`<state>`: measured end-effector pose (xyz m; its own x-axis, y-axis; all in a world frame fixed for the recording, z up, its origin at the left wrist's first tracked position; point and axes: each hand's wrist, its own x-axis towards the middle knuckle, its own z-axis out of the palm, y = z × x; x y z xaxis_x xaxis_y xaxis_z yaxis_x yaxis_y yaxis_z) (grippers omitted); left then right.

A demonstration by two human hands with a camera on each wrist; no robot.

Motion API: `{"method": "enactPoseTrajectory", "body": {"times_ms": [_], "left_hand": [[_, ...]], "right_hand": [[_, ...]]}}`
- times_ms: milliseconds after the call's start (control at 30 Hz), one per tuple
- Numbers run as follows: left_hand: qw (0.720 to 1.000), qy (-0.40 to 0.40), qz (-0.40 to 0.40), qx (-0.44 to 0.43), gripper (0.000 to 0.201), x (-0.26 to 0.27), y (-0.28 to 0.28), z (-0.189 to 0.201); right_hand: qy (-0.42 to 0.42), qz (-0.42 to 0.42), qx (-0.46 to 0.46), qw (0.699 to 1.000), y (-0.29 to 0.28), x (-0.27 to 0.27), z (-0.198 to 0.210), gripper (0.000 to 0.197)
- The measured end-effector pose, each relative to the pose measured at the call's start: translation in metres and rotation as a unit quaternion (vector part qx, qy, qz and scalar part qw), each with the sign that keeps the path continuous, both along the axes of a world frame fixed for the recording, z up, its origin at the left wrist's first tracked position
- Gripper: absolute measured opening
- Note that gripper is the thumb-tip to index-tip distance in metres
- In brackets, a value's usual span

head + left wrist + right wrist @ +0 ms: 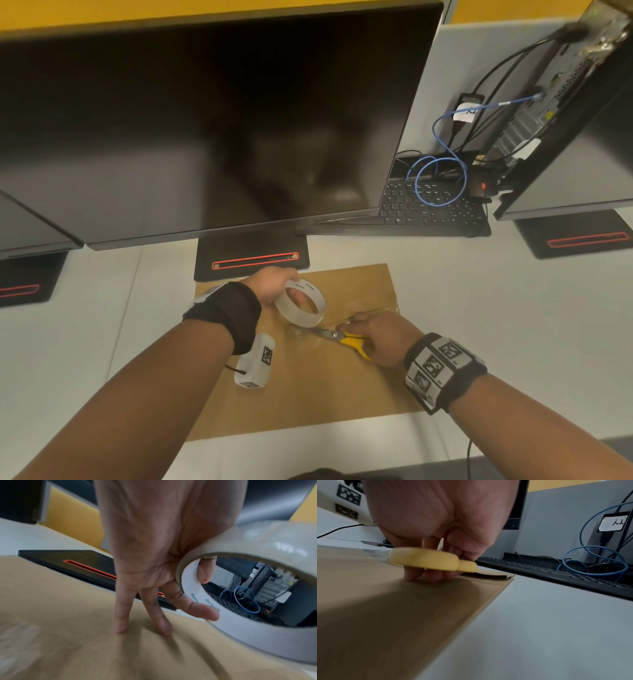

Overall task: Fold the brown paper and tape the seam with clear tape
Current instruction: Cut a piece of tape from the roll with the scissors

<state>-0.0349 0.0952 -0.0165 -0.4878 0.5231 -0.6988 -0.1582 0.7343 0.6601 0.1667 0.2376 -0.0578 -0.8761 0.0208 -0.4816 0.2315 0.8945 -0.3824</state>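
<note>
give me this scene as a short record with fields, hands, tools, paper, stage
left hand: holds the tape roll, two fingers pressing on the paper
right hand: grips yellow-handled scissors, blades pointing toward the roll
brown paper: flat on the white desk, folded
tape strip: clear, stretched from the roll across the paper
stage: about to cut the tape

Partly legible "Arm…" lettering inside the tape roll (193, 588)
</note>
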Motion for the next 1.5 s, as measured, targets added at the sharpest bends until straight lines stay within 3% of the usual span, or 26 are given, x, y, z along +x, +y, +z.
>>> {"method": "enactPoseTrajectory", "body": {"times_ms": [333,500,833,1000,1133,1267,1500], "left_hand": [[0.998,0.011,0.062,0.027,0.046,-0.003,-0.012,-0.011],[0.998,0.026,0.057,-0.001,0.053,-0.002,-0.019,-0.013],[0.996,0.046,0.072,-0.004,0.050,-0.004,-0.020,-0.019],[0.996,0.067,0.055,-0.009,0.047,-0.001,-0.014,-0.018],[0.996,0.071,0.051,-0.009,0.045,-0.002,-0.017,-0.018],[0.996,0.068,0.051,-0.008,0.041,-0.004,-0.023,-0.017],[0.996,0.070,0.062,-0.009,0.041,-0.007,-0.030,-0.015]], "right_hand": [[0.016,-0.016,-0.023,0.999,0.006,0.007,0.003,0.062],[0.007,-0.030,-0.023,0.999,0.009,0.008,0.007,0.062],[0.072,-0.201,-0.002,0.977,0.024,0.020,0.010,0.052],[0.129,-0.352,0.023,0.927,0.019,0.021,0.009,0.029],[0.110,-0.412,0.063,0.902,0.031,0.023,0.006,0.016],[0.083,-0.424,0.082,0.898,0.039,0.021,0.005,0.012],[0.034,-0.367,0.110,0.923,0.043,0.014,0.007,0.013]]}}
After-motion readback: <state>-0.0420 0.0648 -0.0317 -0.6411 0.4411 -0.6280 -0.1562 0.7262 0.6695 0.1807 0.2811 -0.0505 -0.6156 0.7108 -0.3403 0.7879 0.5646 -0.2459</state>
